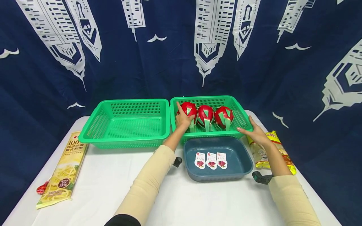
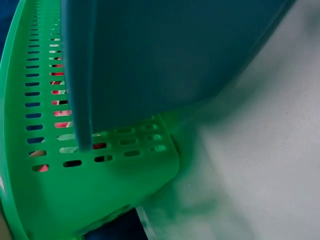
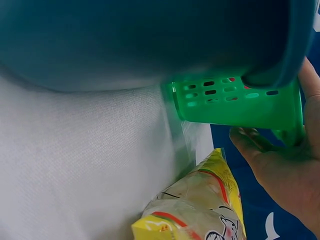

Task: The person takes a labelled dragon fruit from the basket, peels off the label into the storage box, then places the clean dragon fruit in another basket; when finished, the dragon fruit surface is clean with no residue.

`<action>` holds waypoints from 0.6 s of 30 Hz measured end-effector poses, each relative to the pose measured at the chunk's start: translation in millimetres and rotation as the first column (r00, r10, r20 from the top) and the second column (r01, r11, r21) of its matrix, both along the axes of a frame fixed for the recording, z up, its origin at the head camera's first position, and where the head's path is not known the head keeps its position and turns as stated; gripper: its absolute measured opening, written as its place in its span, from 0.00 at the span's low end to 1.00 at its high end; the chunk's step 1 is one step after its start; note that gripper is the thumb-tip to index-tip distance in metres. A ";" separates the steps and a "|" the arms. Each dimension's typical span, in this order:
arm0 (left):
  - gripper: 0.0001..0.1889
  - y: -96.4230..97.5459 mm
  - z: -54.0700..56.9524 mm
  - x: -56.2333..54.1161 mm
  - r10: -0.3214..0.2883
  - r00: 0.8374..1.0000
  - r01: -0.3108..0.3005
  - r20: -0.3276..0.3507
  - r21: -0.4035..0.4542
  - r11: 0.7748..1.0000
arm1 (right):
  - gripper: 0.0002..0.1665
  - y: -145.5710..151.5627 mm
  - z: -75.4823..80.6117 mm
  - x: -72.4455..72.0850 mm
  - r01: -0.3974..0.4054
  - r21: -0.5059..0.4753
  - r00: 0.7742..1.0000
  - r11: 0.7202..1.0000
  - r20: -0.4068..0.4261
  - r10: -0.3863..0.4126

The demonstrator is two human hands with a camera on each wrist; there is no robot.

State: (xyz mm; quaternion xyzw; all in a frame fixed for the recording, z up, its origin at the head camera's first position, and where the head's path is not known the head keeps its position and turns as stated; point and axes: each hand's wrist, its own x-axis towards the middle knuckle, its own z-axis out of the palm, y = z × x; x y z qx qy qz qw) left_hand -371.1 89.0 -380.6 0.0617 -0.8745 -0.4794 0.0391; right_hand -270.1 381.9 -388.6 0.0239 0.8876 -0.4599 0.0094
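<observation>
A green basket [image 1: 206, 134] holds three round red dragon fruits with green-and-white tips: a left one [image 1: 189, 108], a middle one [image 1: 205, 113] and a right one [image 1: 224, 116]. Over the basket's left end, my left hand [image 1: 183, 121] is at the left dragon fruit, index finger straight and thumb spread; its other fingers are hidden. My right hand [image 1: 258, 133] grips the basket's front right corner, thumb near the front rim and fingers along the outer end. In the right wrist view the right hand [image 3: 295, 170] wraps that green end [image 3: 240, 107].
A second green basket [image 1: 124, 141] stands to the left. In front, a blue-grey tray [image 1: 219, 178] contains three dragon fruit labels [image 1: 211, 161]. A yellow noodle packet [image 1: 63, 169] and a small red-wrapped item [image 1: 42, 188] lie left; a yellow-and-clear bag [image 1: 261, 155] lies right.
</observation>
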 end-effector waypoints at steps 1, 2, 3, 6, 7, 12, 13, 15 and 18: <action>0.53 0.0 0.1 1.5 0.009 1.000 -0.009 -0.002 -0.014 1.000 | 0.60 -0.4 -0.7 0.2 -0.001 0.001 1.000 1.000 0.000 0.001; 0.53 -0.1 0.1 2.9 0.015 1.000 -0.015 0.012 -0.025 1.000 | 0.60 -1.2 -1.1 0.6 -0.001 0.001 1.000 1.000 0.001 0.001; 0.53 0.2 -0.2 4.1 0.019 0.999 -0.019 0.031 -0.028 0.999 | 0.60 -1.5 -1.7 1.0 -0.001 0.002 1.000 1.000 0.002 0.001; 0.55 2.5 -3.7 -0.1 0.023 0.992 -0.021 0.121 -0.014 1.000 | 0.59 -1.6 -2.0 2.0 0.004 0.016 1.000 1.000 -0.001 -0.004; 0.56 3.6 -4.9 -1.9 0.027 0.989 -0.025 0.146 -0.015 1.000 | 0.59 -1.1 -1.9 1.7 0.007 0.022 1.000 1.000 -0.005 -0.007; 0.64 15.3 -63.7 -68.6 0.037 0.986 -0.041 0.164 0.024 0.999 | 0.59 1.5 -1.9 -3.7 0.015 0.023 1.000 1.000 -0.020 -0.014; 0.64 15.8 -75.8 -80.5 0.041 0.988 -0.044 0.150 0.017 0.999 | 0.59 1.0 -2.2 -5.4 0.012 0.023 1.000 1.000 -0.019 -0.012; 0.64 15.0 -83.1 -87.7 0.017 0.986 -0.021 0.166 0.024 0.999 | 0.60 0.9 -3.5 -5.8 0.013 0.020 1.000 1.000 -0.011 -0.012; 0.58 5.2 -50.7 -53.0 -0.058 0.978 0.054 0.201 0.022 0.998 | 0.60 0.2 -4.5 -4.7 0.012 0.031 1.000 0.999 -0.003 -0.012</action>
